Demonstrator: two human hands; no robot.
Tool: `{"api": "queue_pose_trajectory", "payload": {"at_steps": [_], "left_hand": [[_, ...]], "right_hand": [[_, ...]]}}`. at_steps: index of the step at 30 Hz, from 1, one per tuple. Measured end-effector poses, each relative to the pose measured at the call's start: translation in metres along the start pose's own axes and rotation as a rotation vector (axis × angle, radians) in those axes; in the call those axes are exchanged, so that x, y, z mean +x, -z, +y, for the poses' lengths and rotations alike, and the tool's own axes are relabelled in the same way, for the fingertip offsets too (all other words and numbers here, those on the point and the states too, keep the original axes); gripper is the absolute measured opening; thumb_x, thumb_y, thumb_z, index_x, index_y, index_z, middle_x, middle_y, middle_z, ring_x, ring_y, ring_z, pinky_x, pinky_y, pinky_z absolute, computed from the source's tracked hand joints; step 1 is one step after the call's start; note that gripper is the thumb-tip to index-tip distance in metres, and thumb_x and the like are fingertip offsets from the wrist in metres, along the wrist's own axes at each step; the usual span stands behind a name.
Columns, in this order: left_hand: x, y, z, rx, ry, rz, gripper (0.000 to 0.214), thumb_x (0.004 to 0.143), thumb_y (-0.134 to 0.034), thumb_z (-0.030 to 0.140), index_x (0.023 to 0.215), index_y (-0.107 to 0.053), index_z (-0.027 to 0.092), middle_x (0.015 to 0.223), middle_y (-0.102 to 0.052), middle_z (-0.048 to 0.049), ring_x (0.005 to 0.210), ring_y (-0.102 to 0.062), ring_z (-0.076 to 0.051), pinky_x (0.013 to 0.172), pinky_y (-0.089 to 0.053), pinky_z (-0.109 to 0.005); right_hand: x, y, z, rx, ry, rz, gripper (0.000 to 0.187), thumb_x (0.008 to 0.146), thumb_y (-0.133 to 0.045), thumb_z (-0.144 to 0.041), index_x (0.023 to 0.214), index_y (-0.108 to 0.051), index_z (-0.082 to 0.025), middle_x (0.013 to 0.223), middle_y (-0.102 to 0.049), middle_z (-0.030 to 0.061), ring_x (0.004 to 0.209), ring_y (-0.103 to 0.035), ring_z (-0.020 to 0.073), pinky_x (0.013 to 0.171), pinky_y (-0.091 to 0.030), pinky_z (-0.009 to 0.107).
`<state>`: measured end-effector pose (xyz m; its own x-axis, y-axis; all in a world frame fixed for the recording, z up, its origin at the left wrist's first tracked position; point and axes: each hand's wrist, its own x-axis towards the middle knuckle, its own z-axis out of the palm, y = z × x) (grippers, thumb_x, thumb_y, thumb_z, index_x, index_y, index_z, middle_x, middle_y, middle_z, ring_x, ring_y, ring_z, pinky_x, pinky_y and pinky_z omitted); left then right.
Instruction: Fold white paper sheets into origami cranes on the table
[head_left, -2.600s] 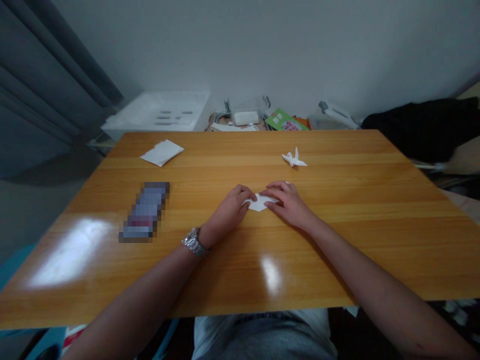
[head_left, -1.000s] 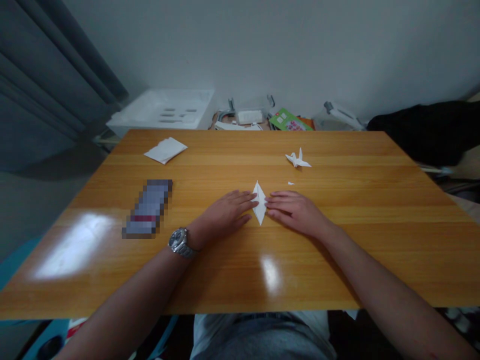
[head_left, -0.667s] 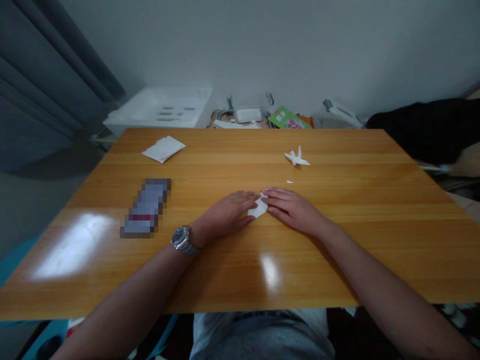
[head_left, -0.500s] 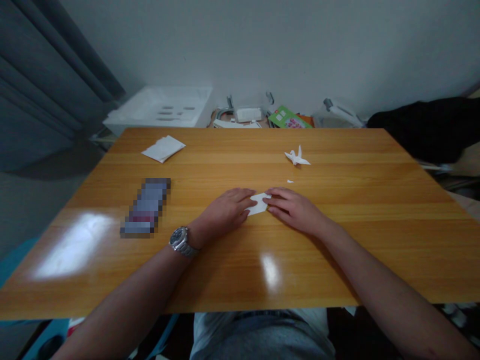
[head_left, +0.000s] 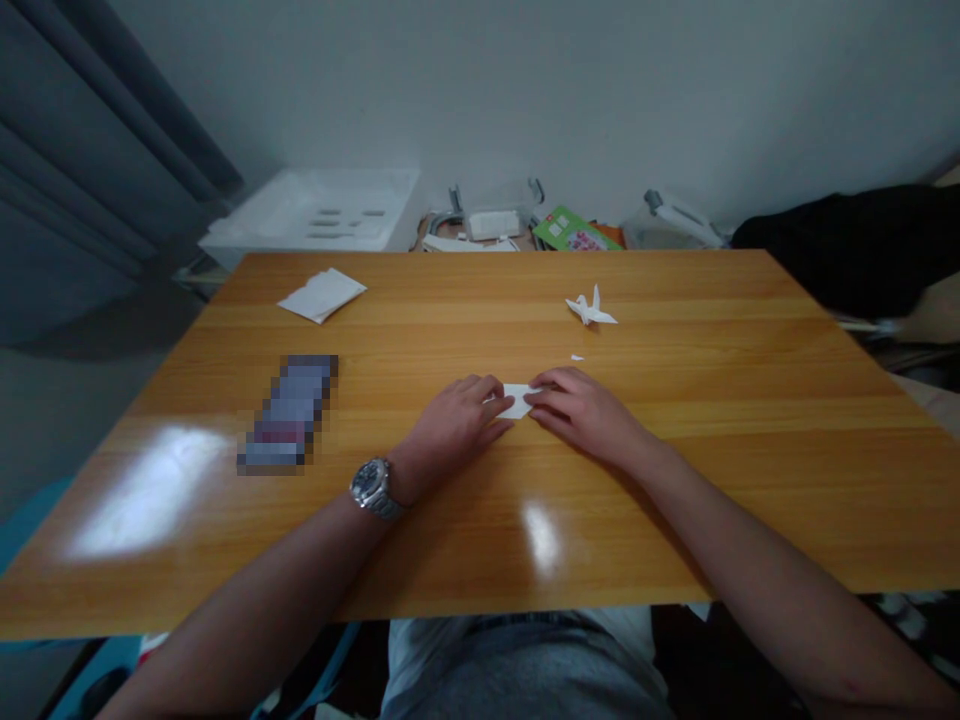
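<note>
A small white piece of folded paper (head_left: 517,402) lies between my two hands near the middle of the wooden table (head_left: 637,530). My left hand (head_left: 469,415), with a metal watch (head_left: 373,485) on its wrist, grips the paper's left end between thumb and fingers. On the other side, my right hand (head_left: 581,408) pinches the right end. The fingers cover both ends of the paper. Beyond my right hand stands a white origami crane (head_left: 591,308), and a tiny paper scrap (head_left: 577,357) lies between the two.
At the far left lie white paper sheets (head_left: 322,296). Nearer is a blurred-out, phone-like object (head_left: 292,410). Behind the table are a white foam box (head_left: 300,205), a green packet (head_left: 570,230) and black cloth (head_left: 847,250).
The fingers of my left hand have curled in more around the paper's left end, and the paper has turned slightly. My right hand has barely moved. The view has shifted a little.
</note>
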<state>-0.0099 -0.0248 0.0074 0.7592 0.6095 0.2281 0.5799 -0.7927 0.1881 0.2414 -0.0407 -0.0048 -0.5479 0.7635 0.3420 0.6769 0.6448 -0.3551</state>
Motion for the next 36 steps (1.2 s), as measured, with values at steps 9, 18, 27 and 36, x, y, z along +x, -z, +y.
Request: {"api": "queue_pose_trajectory", "payload": {"at_steps": [9, 18, 27, 36], "left_hand": [[0.003, -0.003, 0.000, -0.052, 0.015, -0.010, 0.025, 0.104, -0.052, 0.029, 0.119, -0.068, 0.016, 0.112, -0.065, -0.0100, 0.102, -0.060, -0.023, 0.094, -0.052, -0.038], [0.004, -0.006, -0.001, -0.162, 0.055, 0.050, 0.022, 0.103, -0.056, 0.032, 0.113, -0.070, 0.018, 0.112, -0.066, -0.0089, 0.103, -0.062, -0.023, 0.092, -0.053, -0.037], [0.005, -0.011, -0.002, -0.243, 0.117, 0.108, 0.018, 0.101, -0.058, 0.030, 0.101, -0.071, 0.018, 0.106, -0.068, -0.0082, 0.098, -0.063, -0.022, 0.089, -0.052, -0.036], [0.011, -0.016, -0.001, -0.340, 0.194, 0.181, 0.008, 0.096, -0.064, 0.022, 0.091, -0.068, 0.017, 0.096, -0.068, -0.0059, 0.094, -0.063, -0.021, 0.088, -0.052, -0.035]], "right_hand": [[0.006, -0.010, 0.004, 0.114, 0.052, 0.018, 0.016, 0.099, -0.062, -0.023, 0.105, -0.076, -0.020, 0.112, -0.072, 0.0111, 0.104, -0.066, 0.0241, 0.091, -0.055, 0.042], [0.007, -0.008, 0.000, 0.126, 0.046, 0.038, 0.017, 0.100, -0.060, -0.024, 0.101, -0.076, -0.021, 0.109, -0.072, 0.0104, 0.103, -0.065, 0.0239, 0.090, -0.054, 0.042], [0.010, -0.009, -0.005, 0.187, -0.004, 0.050, 0.013, 0.099, -0.063, -0.023, 0.094, -0.074, -0.022, 0.106, -0.072, 0.0082, 0.102, -0.065, 0.0231, 0.091, -0.052, 0.041], [0.012, -0.014, -0.007, 0.226, -0.099, 0.095, 0.007, 0.096, -0.064, -0.020, 0.096, -0.070, -0.022, 0.100, -0.070, 0.0077, 0.097, -0.064, 0.0235, 0.087, -0.051, 0.038]]}}
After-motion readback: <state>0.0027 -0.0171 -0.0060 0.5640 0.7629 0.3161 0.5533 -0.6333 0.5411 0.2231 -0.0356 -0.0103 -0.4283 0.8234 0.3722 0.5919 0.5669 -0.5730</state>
